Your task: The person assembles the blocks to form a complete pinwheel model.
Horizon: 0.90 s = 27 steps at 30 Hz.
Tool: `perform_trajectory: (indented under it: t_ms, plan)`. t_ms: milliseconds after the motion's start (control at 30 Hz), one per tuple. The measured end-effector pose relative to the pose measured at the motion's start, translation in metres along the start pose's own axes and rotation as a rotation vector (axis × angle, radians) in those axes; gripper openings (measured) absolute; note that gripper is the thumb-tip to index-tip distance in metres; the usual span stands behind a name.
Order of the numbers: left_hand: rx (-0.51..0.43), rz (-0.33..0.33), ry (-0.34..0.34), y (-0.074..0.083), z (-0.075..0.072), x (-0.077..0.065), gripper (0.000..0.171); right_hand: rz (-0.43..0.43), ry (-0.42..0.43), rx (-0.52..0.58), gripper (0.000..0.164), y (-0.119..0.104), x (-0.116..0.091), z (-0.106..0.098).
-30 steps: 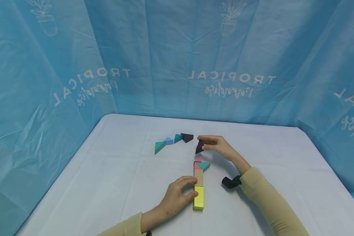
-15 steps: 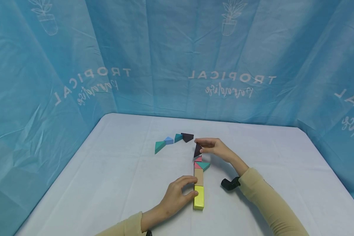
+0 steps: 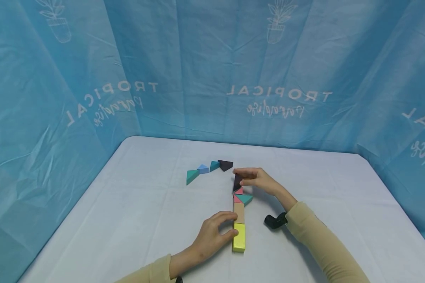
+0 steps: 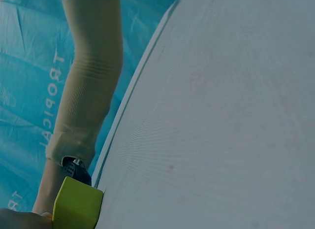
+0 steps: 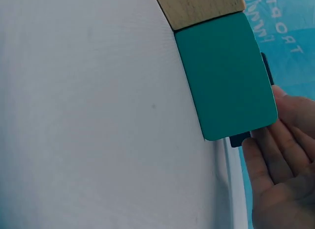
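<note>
A dark triangular block [image 3: 237, 182] is pinched between the thumb and fingers of my right hand [image 3: 260, 181], standing right at the far end of a row of blocks. Two small pink triangles [image 3: 239, 191] come first in that row, with a green triangle [image 3: 246, 199] jutting to the right. Nearer lie a plain wooden block [image 3: 239, 213] and a yellow block [image 3: 239, 237]. My left hand [image 3: 212, 234] rests its fingertips on the wooden block and its thumb on the yellow one. In the right wrist view the green triangle's face [image 5: 226, 79] partly hides the dark block [image 5: 239, 139].
Left of the right hand, a curved line of loose blocks lies on the white table [image 3: 145, 220]: a black one [image 3: 226, 165], a teal one [image 3: 214, 166], a light blue one [image 3: 203, 169] and a green triangle [image 3: 192, 176]. Blue printed sheeting [image 3: 205, 78] surrounds the table.
My right hand has brought the dark triangular block slightly left and nearer, down to the pink triangles. My left hand has stayed in place on the row.
</note>
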<state>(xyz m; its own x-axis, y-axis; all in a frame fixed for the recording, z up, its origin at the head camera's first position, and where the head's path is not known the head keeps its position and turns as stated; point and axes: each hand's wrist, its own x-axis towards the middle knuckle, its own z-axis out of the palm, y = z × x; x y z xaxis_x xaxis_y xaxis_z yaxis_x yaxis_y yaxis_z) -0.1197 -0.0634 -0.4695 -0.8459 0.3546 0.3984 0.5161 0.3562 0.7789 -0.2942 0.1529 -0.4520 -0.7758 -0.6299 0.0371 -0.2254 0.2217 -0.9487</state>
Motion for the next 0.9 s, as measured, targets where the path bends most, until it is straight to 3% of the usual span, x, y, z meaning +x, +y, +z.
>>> perform_trajectory:
  t_ms: [567,900]
  plan:
    - [-0.008,-0.016,-0.015,0.0015,-0.0009,-0.0003,0.036,0.001,-0.032,-0.02,0.047,0.008,0.0015,-0.0028]
    - [-0.002,-0.023,-0.012,0.0016,-0.0006,-0.0001,0.036,-0.026,0.007,-0.008,0.039,0.0071,0.0018,-0.0021]
